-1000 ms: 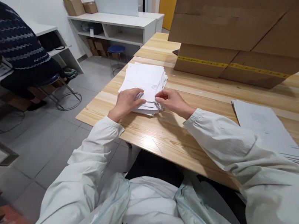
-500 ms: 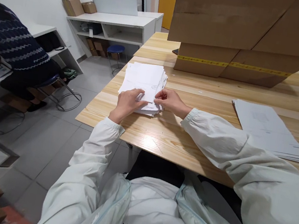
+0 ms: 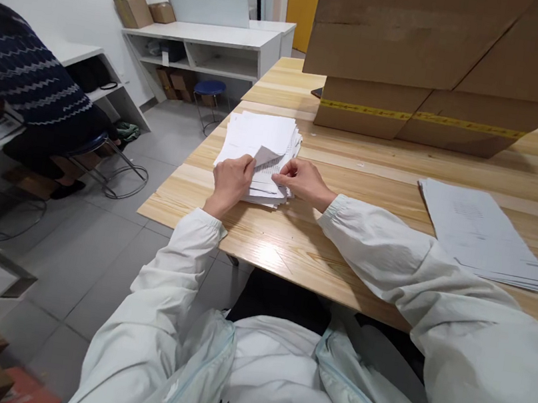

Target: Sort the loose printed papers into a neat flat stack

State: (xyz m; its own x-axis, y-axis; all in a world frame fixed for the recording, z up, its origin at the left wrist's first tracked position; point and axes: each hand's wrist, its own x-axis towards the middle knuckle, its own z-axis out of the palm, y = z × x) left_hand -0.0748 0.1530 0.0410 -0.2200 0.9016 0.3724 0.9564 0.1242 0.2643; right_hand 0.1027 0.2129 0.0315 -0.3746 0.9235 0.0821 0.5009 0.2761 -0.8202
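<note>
A loose stack of white printed paper lies near the left edge of the wooden table. My left hand is closed on the top sheet at its near edge; the sheet's near right corner is folded up and back, so printed text on the page below shows. On the right side of the stack, my right hand has thumb and index finger pinched together over the lower page. Whether paper is between those fingertips is too small to make out.
Another stack of paper lies to the right on the wooden table. Large cardboard boxes stand at the back. A person in a patterned top sits at the left on a stool. White shelving stands behind.
My left hand has closed on the top sheet and its near right corner has turned up, uncovering print below. My right hand has shifted slightly left.
</note>
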